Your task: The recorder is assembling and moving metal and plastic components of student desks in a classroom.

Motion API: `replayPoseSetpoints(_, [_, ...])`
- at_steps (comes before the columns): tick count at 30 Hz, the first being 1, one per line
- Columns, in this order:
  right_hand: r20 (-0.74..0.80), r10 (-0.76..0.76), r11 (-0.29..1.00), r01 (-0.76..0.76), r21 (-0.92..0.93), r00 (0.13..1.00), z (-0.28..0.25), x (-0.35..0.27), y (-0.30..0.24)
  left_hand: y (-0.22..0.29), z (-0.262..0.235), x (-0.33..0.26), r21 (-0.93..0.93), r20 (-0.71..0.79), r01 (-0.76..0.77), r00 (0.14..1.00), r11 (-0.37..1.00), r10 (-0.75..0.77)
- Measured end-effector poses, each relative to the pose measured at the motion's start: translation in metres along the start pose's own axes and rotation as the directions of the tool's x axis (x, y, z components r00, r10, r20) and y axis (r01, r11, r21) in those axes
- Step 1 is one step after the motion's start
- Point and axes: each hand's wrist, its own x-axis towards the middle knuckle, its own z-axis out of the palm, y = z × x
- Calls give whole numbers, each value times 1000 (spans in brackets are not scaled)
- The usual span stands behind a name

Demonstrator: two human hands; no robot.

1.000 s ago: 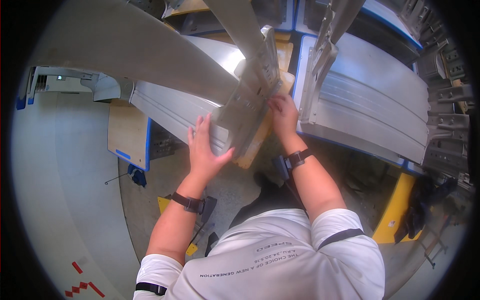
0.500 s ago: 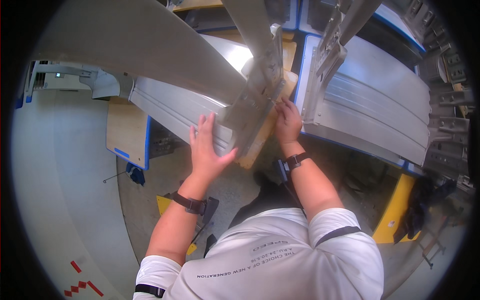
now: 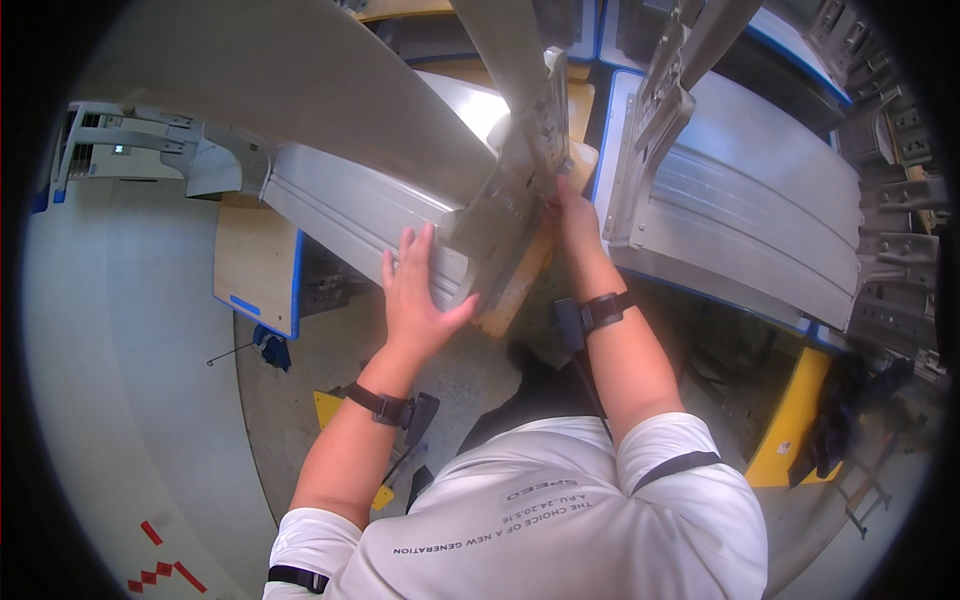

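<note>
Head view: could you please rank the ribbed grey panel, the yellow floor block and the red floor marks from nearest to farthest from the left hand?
1. Ribbed grey panel, under the left hand.
2. Yellow floor block, below, beside the forearm.
3. Red floor marks, far lower left.

A second grey metal panel (image 3: pixel 760 230) lies to the right on a blue-edged rack (image 3: pixel 600 150). At the left a wooden board with blue trim (image 3: pixel 255 265) sits beside the pale floor (image 3: pixel 110 380), where small red marks (image 3: pixel 160 575) show near the lower edge. A yellow stand (image 3: pixel 785 430) rises at the lower right, with dark metal brackets (image 3: pixel 900 240) stacked along the right rim.
</note>
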Motion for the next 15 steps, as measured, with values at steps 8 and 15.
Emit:
replayPoseSetpoints(8, [66,212,974,-205,-92,975,-7,-10,-17,0,1,0,-25,-22,-7,1000,1000,7])
replayPoseSetpoints(15, [122,282,914,-306,268,951,-4,-19,-19,0,1,-1,0,-18,-13,1000,1000,13])
